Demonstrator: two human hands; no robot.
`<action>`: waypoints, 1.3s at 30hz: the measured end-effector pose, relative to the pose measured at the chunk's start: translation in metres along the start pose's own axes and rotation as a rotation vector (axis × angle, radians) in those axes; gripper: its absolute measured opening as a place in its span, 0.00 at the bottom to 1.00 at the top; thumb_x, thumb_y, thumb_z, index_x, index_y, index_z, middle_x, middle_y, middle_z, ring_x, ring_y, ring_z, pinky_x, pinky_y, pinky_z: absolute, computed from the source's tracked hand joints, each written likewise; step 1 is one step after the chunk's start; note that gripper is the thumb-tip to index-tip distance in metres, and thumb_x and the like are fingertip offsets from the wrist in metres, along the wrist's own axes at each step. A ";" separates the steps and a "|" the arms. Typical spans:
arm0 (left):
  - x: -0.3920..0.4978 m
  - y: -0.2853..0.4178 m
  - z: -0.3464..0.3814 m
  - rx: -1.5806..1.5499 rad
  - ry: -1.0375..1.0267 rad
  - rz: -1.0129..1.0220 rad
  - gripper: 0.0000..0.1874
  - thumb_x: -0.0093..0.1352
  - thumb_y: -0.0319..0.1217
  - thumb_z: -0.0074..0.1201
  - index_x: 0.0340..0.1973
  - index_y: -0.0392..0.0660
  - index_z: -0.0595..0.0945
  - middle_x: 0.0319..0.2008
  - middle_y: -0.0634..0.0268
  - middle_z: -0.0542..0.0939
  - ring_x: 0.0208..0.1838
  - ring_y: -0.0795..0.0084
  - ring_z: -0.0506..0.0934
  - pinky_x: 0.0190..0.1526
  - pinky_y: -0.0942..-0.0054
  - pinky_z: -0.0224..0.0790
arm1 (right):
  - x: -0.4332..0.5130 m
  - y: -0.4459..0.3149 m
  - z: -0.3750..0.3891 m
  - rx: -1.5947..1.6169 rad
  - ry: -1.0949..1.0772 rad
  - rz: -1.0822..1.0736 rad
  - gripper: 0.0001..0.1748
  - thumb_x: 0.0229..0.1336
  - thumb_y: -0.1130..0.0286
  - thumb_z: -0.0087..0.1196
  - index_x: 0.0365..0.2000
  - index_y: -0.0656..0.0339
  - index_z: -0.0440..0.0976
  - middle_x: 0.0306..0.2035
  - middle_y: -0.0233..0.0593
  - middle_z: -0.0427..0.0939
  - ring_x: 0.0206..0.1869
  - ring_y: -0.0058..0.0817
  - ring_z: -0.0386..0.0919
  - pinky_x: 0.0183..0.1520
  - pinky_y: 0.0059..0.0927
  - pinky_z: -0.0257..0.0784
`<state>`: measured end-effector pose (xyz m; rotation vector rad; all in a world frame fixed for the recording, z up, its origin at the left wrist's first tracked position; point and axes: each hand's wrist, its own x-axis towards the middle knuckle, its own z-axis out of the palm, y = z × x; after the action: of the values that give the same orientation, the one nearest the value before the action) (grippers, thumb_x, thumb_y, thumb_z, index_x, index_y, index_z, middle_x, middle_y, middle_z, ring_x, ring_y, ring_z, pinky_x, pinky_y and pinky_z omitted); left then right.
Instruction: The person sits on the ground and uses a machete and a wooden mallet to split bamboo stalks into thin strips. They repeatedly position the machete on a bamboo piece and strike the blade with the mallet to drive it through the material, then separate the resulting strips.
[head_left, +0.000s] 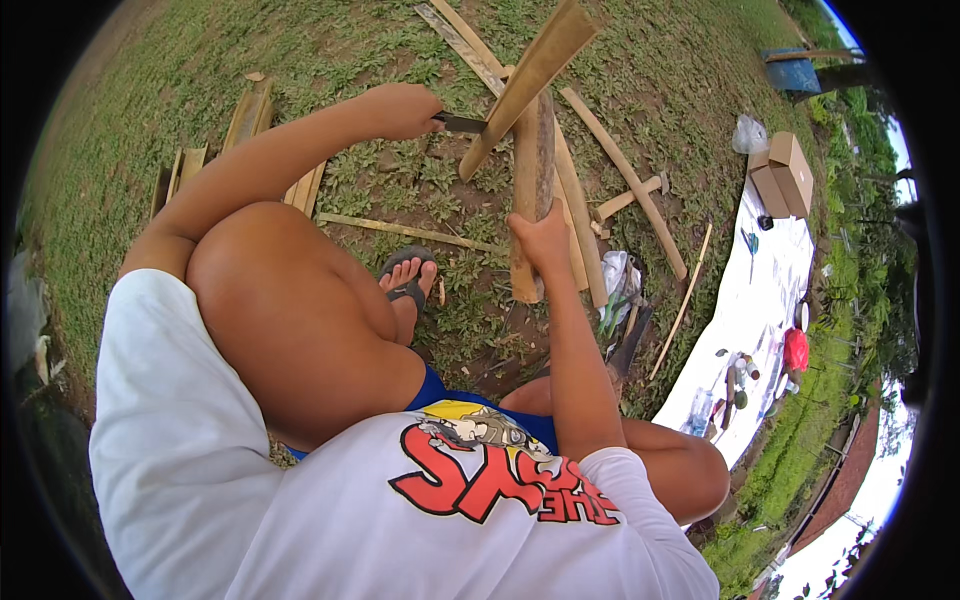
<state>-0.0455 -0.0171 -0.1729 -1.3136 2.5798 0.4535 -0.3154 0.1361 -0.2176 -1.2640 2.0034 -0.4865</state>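
My left hand (407, 111) is closed on the dark handle of a knife (460, 122). Its blade reaches a split bamboo slat (525, 86), which stands tilted; whether the blade is in the slat or behind it I cannot tell. My right hand (543, 234) grips a thick length of bamboo or wood (533, 165) near its lower end. The upper part of this piece meets the slat and is partly hidden by it. More long strips (576, 217) lie on the grass just beyond my right hand.
A thin strip (412, 229) crosses the ground by my sandalled foot (409, 277). Right of my hand lie a crossed slat (626, 176), a wooden-handled tool (630, 198) and a plastic bag (619, 277). A white sheet (739, 300) holds cardboard boxes (787, 176). Bamboo pieces (247, 116) lie left.
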 end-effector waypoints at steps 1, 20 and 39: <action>0.002 0.000 0.001 -0.086 -0.056 -0.039 0.22 0.80 0.48 0.50 0.40 0.39 0.82 0.24 0.55 0.79 0.28 0.53 0.79 0.34 0.50 0.69 | -0.003 0.018 0.017 0.107 0.040 -0.118 0.48 0.45 0.56 0.69 0.63 0.71 0.64 0.52 0.63 0.80 0.52 0.54 0.82 0.59 0.46 0.75; 0.009 0.004 0.048 -0.133 -0.018 -0.004 0.22 0.79 0.47 0.52 0.40 0.37 0.81 0.27 0.49 0.80 0.36 0.47 0.81 0.40 0.48 0.70 | 0.022 0.042 0.030 0.196 0.044 -0.123 0.49 0.45 0.55 0.69 0.63 0.70 0.62 0.49 0.59 0.80 0.50 0.49 0.82 0.58 0.43 0.75; -0.003 -0.017 0.077 -0.119 -0.045 -0.080 0.23 0.79 0.48 0.51 0.40 0.37 0.80 0.24 0.51 0.80 0.29 0.49 0.80 0.35 0.50 0.71 | 0.030 0.049 0.036 0.003 0.028 -0.146 0.47 0.48 0.56 0.71 0.62 0.71 0.62 0.46 0.63 0.81 0.49 0.50 0.84 0.52 0.47 0.78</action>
<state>-0.0264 0.0038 -0.2462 -1.4225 2.4871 0.6237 -0.3276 0.1339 -0.2844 -1.4152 1.9407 -0.5801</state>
